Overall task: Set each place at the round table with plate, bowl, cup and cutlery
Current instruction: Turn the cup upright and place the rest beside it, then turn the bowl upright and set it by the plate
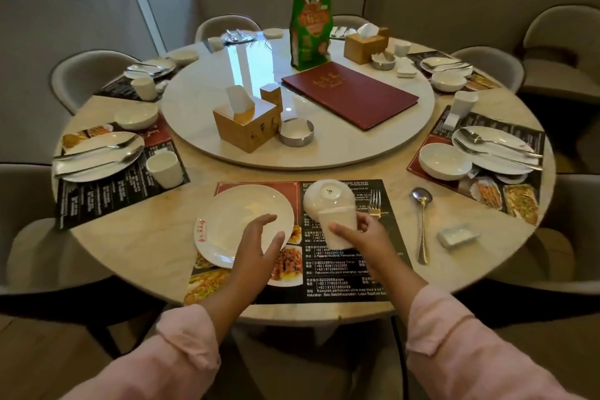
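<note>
Right fingers [363, 221] clamped around cup [339, 230]; left fingers [259, 221] apart over plate [240, 221]

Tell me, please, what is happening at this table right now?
A person in pink sleeves is setting the nearest place at the round table. Their right hand holds a white cup just in front of an upturned white bowl on the placemat. Their left hand hovers open over the edge of the white plate. The fork lies beyond the right hand, and the spoon lies off the mat to the right. The other places look set.
</note>
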Demonstrator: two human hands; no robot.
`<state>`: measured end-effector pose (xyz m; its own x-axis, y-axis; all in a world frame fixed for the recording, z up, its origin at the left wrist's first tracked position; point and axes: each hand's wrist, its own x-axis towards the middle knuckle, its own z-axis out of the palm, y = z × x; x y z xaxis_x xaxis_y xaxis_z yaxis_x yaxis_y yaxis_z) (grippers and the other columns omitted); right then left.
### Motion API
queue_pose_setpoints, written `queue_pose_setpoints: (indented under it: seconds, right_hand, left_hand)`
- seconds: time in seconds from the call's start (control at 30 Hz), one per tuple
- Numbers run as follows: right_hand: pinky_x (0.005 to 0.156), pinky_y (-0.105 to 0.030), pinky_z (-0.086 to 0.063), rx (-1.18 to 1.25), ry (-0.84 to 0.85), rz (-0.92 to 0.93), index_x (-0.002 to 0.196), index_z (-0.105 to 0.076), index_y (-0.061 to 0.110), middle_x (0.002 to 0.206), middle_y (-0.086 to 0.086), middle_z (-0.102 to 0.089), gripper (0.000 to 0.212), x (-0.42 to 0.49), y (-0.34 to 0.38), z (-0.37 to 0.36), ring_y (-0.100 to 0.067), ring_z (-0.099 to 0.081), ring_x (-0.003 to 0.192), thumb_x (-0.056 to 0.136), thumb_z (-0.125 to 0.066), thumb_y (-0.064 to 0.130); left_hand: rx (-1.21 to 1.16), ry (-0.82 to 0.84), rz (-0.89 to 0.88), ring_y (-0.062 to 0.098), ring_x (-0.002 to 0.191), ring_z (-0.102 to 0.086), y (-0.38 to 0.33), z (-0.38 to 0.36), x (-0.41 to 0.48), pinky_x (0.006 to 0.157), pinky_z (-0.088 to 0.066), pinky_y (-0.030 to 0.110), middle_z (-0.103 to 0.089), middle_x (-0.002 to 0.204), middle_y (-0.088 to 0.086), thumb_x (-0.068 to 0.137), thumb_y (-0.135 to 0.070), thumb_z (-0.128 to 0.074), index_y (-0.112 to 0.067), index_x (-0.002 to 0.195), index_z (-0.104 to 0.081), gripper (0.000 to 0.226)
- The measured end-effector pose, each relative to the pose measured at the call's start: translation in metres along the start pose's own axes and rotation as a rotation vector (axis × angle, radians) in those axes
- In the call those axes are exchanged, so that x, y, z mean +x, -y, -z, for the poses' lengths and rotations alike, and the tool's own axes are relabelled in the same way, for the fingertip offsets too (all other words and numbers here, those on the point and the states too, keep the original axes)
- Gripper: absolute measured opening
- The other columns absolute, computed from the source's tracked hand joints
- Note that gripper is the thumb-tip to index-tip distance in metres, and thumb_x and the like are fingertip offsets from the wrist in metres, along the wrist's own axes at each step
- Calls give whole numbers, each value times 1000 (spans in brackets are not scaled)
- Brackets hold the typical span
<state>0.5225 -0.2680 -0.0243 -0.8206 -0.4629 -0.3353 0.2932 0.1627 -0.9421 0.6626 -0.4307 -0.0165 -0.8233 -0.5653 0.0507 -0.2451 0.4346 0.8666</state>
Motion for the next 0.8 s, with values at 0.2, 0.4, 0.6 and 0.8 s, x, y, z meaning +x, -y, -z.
queue_pose_setpoints:
  seconds: [0.2, 0.4, 0.6, 0.8]
  right_hand:
    - [80, -20, -47, -331, 57, 260, 113, -50, 23, 105, 9, -58, 62, -11, -11, 1, -4, -56, 98, 63, -84, 11]
    - [86, -23, -45, -424, 155, 267, 118, -48, 29, 111, 13, -57, 70, -10, -18, 14, -2, -54, 103, 61, -87, 25]
    - [97, -22, -41, -259, 209, 272, 125, -44, 39, 127, 20, -51, 75, 6, -1, 39, 5, -48, 118, 60, -76, 55]
    - [104, -23, -31, -769, 163, 439, 140, -34, 24, 142, 4, -38, 82, 86, 41, 63, -8, -37, 129, 72, -76, 42]
  left_hand:
    - [-22, 33, -1, 3, 122, -35, 7, 0, 5, 107, -32, 29, -41, 129, -12, 95, -29, -50, -26, 131, -44, 36]
    - [-23, 26, 33, 12, 129, -38, -2, -12, 29, 99, -36, 27, -42, 141, -2, 96, -31, -49, -24, 133, -44, 38]
    - [-187, 62, 141, 10, 120, -47, -27, -36, 70, 83, -41, 18, -50, 131, -5, 98, -30, -45, -18, 131, -45, 36]
    - [-156, 269, 260, 6, 112, -41, -56, -65, 112, 90, -31, 22, -47, 121, -10, 101, -38, -30, -19, 134, -44, 40]
